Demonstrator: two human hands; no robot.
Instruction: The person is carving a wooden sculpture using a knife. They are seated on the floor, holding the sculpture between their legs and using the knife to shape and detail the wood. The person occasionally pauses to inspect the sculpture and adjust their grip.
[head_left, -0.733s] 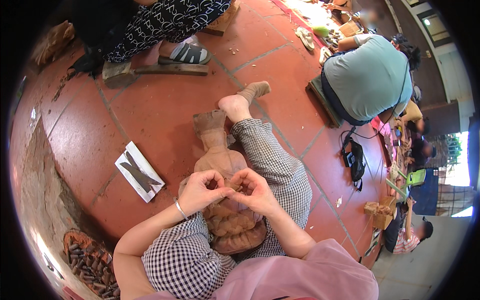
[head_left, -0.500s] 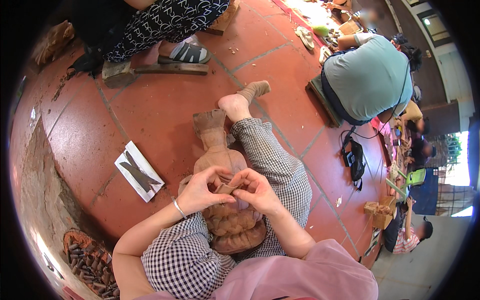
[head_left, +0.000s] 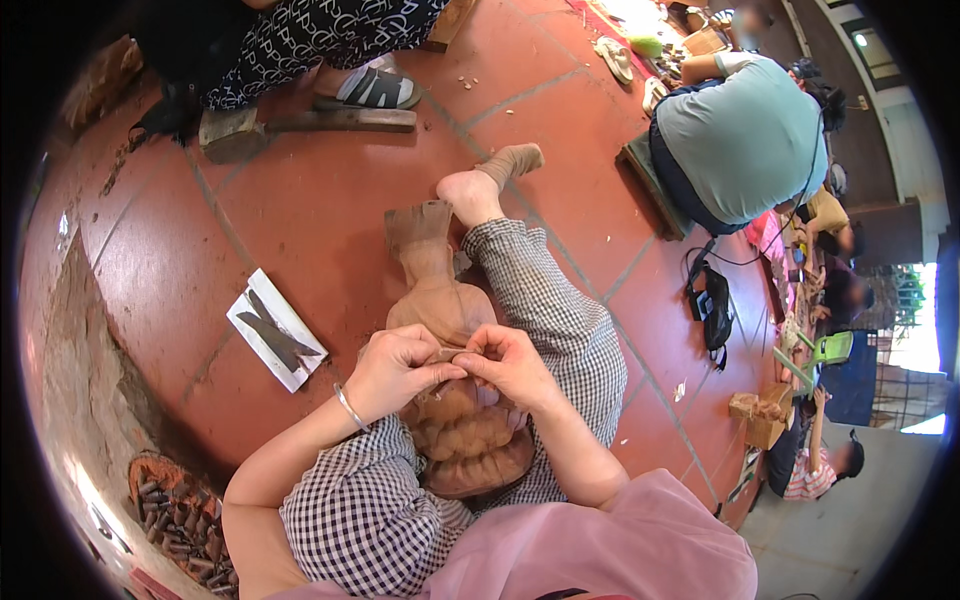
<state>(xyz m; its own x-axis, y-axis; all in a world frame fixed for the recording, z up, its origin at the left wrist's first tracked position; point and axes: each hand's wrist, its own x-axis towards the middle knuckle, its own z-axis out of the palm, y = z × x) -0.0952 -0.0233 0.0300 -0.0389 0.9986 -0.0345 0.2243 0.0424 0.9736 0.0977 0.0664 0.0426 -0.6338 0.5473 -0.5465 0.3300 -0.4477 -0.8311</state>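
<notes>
A carved reddish-brown wooden figure (head_left: 440, 303) lies lengthwise between my legs, its block-like end pointing away from me. Above its middle, my left hand (head_left: 392, 372) and my right hand (head_left: 512, 370) meet, thumbs and fingertips pinched together. Between them is a small, thin brown piece of sandpaper (head_left: 450, 354), as far as its look tells; the fingers cover most of it. Both hands hide part of the carving beneath. Rounded carved ridges (head_left: 465, 437) show below my wrists.
Dark flat blades (head_left: 277, 338) lie on white paper (head_left: 290, 378) to the left. Farther left is a hollow with many dark tool pieces (head_left: 180, 525). A wooden mallet (head_left: 232, 135) rests near a person's sandalled foot. Another person (head_left: 740, 145) sits far right, near a black bag (head_left: 712, 315).
The brown piece was curled open between my hands; now it is flattened and pinched at the fingertips. My hands have drawn closer together.
</notes>
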